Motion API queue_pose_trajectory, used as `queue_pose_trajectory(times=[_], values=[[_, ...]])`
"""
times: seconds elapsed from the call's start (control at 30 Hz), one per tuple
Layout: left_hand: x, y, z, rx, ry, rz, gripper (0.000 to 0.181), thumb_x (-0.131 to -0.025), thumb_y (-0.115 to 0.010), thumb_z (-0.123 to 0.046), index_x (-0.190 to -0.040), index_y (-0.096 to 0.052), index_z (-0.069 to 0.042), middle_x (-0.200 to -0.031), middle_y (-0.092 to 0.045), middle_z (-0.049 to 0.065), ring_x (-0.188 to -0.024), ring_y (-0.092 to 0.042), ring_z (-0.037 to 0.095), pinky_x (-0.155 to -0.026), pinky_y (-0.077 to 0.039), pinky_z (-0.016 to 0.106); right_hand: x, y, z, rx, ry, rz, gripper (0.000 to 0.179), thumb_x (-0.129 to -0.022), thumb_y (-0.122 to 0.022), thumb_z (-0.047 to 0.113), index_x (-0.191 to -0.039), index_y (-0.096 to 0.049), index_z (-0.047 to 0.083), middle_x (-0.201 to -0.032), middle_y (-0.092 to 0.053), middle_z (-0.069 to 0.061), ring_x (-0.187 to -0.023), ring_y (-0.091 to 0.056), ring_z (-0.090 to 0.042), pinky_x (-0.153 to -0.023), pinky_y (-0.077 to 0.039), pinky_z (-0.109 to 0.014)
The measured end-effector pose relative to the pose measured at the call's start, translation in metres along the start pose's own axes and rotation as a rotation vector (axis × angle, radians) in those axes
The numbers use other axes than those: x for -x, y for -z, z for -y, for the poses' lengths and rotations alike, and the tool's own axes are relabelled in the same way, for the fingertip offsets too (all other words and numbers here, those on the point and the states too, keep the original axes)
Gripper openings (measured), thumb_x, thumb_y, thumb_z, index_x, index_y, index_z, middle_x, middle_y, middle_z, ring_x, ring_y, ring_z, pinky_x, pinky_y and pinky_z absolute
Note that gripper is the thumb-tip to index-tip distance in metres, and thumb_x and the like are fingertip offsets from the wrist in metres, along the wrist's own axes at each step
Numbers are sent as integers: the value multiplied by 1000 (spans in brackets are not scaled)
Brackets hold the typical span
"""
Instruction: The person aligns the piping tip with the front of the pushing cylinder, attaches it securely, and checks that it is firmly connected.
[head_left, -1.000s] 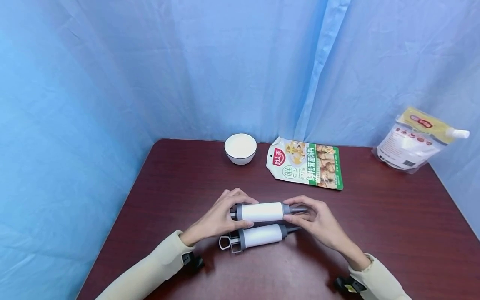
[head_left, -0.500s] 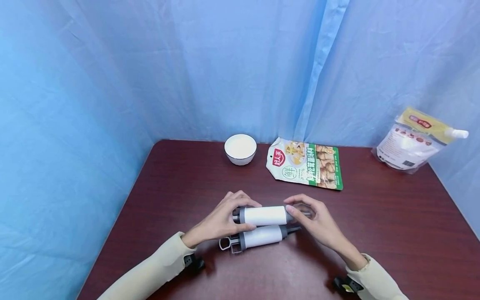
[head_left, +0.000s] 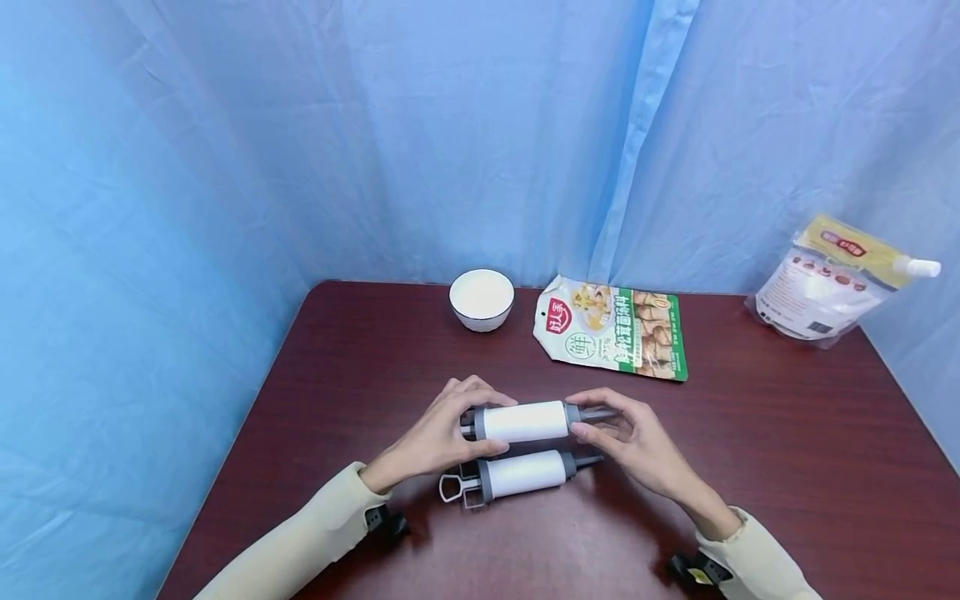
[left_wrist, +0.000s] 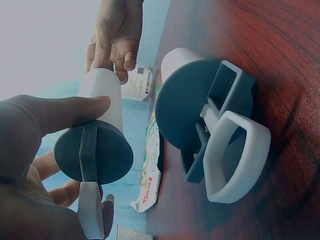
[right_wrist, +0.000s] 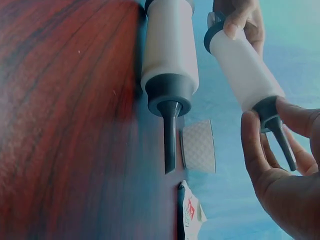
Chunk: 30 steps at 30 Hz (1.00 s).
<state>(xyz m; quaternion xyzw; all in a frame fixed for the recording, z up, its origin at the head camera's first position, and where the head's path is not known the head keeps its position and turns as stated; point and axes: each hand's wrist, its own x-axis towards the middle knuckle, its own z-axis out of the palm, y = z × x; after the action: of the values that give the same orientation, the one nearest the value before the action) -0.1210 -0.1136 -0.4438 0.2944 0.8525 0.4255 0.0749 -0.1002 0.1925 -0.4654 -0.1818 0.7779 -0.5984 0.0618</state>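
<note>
My left hand (head_left: 442, 429) grips a white piping syringe (head_left: 527, 422) around its handle end, thumb on the near side of the barrel. At the other end, my right hand (head_left: 641, 437) pinches the grey collar (right_wrist: 265, 107) between thumb and fingers, the thin dark nozzle (right_wrist: 281, 141) sticking out past them. In the left wrist view, its pale pull handle (left_wrist: 91, 210) points back toward the palm. A second, matching syringe (head_left: 527, 473) lies on the table just in front of the held one, its loop handle (left_wrist: 235, 157) to the left and nozzle to the right.
A white bowl (head_left: 482, 310) stands at the table's back edge, beside a flat green-and-white food pouch (head_left: 611, 327). A plump spouted bag (head_left: 828, 287) sits in the back right corner. Blue curtains (head_left: 465, 142) hang behind the dark red table (head_left: 360, 350).
The held syringe dips nearer the lying one half a second ago, then comes back up and away. My right thumb and fingers shift around its collar. The lying syringe stays put.
</note>
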Motion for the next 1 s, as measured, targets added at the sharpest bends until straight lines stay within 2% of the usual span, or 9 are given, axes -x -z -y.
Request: queue_pose_trajectory(times=[0.17, 0.37, 0.6, 0.83, 1.0], values=[[-1, -1, -1, -5, -18, 8, 47, -84, -88, -28, -128, -72, -27, -117, -66, -10, -109, -50, 11, -96, -38, 35, -1, 0, -2, 25, -24, -23, 25, -102, -66, 14, -126, -67, 7, -120, -69, -18, -90, -76, -23, -77, -64, -39], [-1, -2, -1, 0, -24, 10, 46, -84, -88, -28, -128, -72, -25, -117, -66, -9, -109, -52, 11, -96, -37, 35, 0, -4, -2, -9, -30, -70, 26, -100, -70, 13, -125, -66, 7, -120, -69, -16, -97, -73, -13, -81, -64, -36], [0, -2, 0, 12, -10, 8, 47, -83, -88, -28, -128, -72, -25, -118, -67, -8, -110, -52, 11, -96, -37, 35, 2, 1, -2, -29, -17, -24, 35, -95, -75, 7, -130, -67, 8, -127, -70, -14, -107, -72, -10, -91, -61, -29], [1, -4, -1, 8, -25, 14, 48, -83, -88, -27, -129, -72, -26, -118, -68, -9, -109, -53, 10, -95, -37, 34, 4, 3, 0, 59, -63, -30, 28, -96, -76, 18, -124, -71, 14, -122, -73, -8, -100, -72, -8, -88, -61, -27], [0, -4, -1, 13, -28, 23, 48, -83, -88, -28, -129, -72, -26, -117, -68, -8, -109, -56, 10, -96, -37, 34, 5, 3, 0, 48, -53, -19, 29, -97, -74, 16, -126, -69, 13, -123, -72, -8, -104, -71, -9, -89, -61, -27]])
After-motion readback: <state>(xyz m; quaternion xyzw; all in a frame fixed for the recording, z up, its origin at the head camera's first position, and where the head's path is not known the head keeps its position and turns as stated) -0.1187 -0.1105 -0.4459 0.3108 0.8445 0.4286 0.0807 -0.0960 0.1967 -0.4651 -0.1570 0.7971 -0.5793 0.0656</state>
